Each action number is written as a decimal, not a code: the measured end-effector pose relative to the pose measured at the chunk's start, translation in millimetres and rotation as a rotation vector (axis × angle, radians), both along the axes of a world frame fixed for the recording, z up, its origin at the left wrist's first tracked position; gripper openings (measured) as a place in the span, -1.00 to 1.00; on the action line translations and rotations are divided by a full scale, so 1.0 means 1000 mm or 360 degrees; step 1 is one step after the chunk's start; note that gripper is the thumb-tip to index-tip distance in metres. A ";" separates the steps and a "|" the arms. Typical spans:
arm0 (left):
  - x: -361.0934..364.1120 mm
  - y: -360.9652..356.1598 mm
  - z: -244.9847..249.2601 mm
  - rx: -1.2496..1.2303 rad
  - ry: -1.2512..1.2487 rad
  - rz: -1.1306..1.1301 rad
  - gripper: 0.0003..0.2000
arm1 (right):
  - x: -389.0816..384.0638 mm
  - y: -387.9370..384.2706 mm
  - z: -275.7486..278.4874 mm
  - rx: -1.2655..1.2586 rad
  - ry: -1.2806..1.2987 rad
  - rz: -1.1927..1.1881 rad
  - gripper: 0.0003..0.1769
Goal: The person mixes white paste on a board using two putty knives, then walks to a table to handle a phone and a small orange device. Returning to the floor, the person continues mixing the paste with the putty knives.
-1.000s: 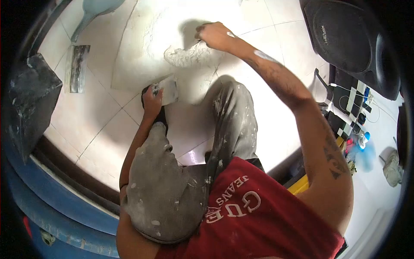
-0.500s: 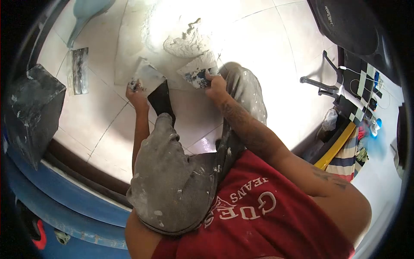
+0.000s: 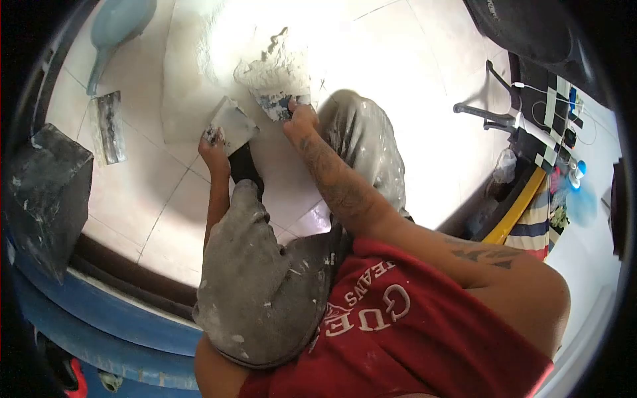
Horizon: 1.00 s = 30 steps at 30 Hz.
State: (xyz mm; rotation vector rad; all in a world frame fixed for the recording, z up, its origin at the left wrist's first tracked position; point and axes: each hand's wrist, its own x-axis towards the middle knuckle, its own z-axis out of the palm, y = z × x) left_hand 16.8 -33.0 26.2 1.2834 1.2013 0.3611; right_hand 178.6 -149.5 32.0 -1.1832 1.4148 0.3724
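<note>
My left hand (image 3: 213, 154) is closed around a putty knife (image 3: 236, 127), a wide flat blade smeared with white, held above the floor near my foot. My right hand (image 3: 302, 118) grips a second putty knife (image 3: 274, 105) with a dark, white-spattered handle part. Its blade is at the near edge of a heap of white putty (image 3: 269, 69), which covers much of it. The heap lies on a pale sheet (image 3: 179, 99) on the floor; glare washes out its far side.
On the tiles to the left lie a long flat blade (image 3: 109, 129) and a blue-grey dipper (image 3: 119, 26). A dark, stained container (image 3: 50, 192) stands nearer. At right are a black chair leg (image 3: 484, 116), a black chair (image 3: 541, 40) and a yellow edge (image 3: 517, 209).
My right hand has moved left and forward, bringing its putty knife against the putty heap. The left putty knife has tilted and shifted slightly. The whole view has turned a little.
</note>
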 end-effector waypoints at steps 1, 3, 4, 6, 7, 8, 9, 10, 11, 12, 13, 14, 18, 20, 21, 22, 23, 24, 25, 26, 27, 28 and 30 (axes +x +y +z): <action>0.002 0.000 -0.002 0.0084 0.0043 -0.0030 -0.84 | 0.005 0.002 -0.003 0.0050 -0.0051 -0.0046 -0.71; 0.000 -0.002 -0.002 -0.0064 -0.0157 0.0055 -0.84 | 0.011 -0.002 -0.012 0.0050 -0.0107 0.0009 -0.69; -0.001 -0.002 0.002 -0.0138 -0.0254 0.0086 -0.84 | 0.018 -0.004 -0.018 0.0012 -0.0119 0.0097 -0.69; 0.002 -0.003 0.013 -0.0048 0.0058 0.0001 -0.83 | 0.029 0.008 0.014 -0.0142 0.0018 0.0256 -0.74; 0.003 -0.002 0.014 -0.0002 0.0212 -0.0040 -0.83 | 0.031 0.007 0.009 -0.0122 -0.0034 0.0439 -0.75; 0.004 -0.001 0.013 -0.0092 0.0068 0.0020 -0.82 | 0.035 0.007 0.005 -0.0105 -0.0070 0.0470 -0.75; 0.002 -0.001 0.007 -0.0180 -0.0079 0.0081 -0.82 | 0.041 0.013 0.004 -0.0084 -0.0122 0.0443 -0.74; 0.001 -0.001 0.001 -0.0267 -0.0226 0.0142 -0.82 | 0.047 0.019 0.004 -0.0059 -0.0182 0.0387 -0.74; -0.002 -0.002 -0.004 -0.0222 -0.0203 0.0105 -0.81 | 0.053 0.026 0.003 -0.0035 -0.0241 0.0334 -0.74; -0.003 -0.003 -0.004 -0.0177 -0.0178 0.0066 -0.81 | 0.062 0.031 0.003 -0.0013 -0.0295 0.0312 -0.74; -0.004 -0.001 -0.004 -0.0128 -0.0157 0.0030 -0.81 | 0.071 0.037 0.004 0.0009 -0.0353 0.0290 -0.73; -0.003 0.000 -0.003 -0.0112 -0.0079 0.0030 -0.81 | 0.081 0.042 0.005 0.0028 -0.0415 0.0284 -0.73; 0.006 -0.003 0.013 -0.0060 0.0027 0.0084 -0.81 | 0.123 0.046 0.019 0.0058 -0.0751 0.0456 -0.72; 0.005 -0.003 0.011 -0.0043 -0.0006 0.0087 -0.81 | 0.152 0.040 0.027 0.0022 -0.1035 0.0672 -0.73; 0.001 -0.002 0.007 -0.0041 -0.0013 0.0057 -0.81 | 0.169 0.037 0.030 -0.0003 -0.1184 0.0783 -0.75; -0.003 -0.003 0.003 -0.0041 -0.0019 0.0024 -0.81 | 0.182 0.031 0.037 -0.0131 -0.1280 0.1118 -0.79; -0.005 -0.002 0.001 -0.0072 -0.0040 0.0027 -0.81 | 0.193 0.028 0.047 -0.0261 -0.1368 0.1453 -0.83; -0.005 -0.001 -0.001 -0.0099 -0.0063 0.0028 -0.81 | 0.198 0.031 0.068 -0.0496 -0.1463 0.1753 -0.85; -0.005 -0.001 -0.001 -0.0126 -0.0087 0.0026 -0.81 | 0.199 0.035 0.086 -0.0739 -0.1549 0.2048 -0.87; -0.005 -0.002 -0.001 -0.0141 -0.0094 0.0051 -0.80 | 0.200 0.038 0.088 -0.0777 -0.1785 0.2158 -0.88; -0.003 -0.003 0.001 -0.0154 -0.0102 0.0076 -0.80 | 0.195 0.044 0.098 -0.0842 -0.1854 0.2322 -0.86; -0.002 -0.003 -0.001 -0.0164 -0.0113 0.0101 -0.80 | 0.184 0.051 0.113 -0.0908 -0.1926 0.2485 -0.84; -0.005 -0.001 -0.009 -0.0156 -0.0155 0.0065 -0.78 | 0.180 0.054 0.097 -0.1223 -0.2443 0.2723 -0.78</action>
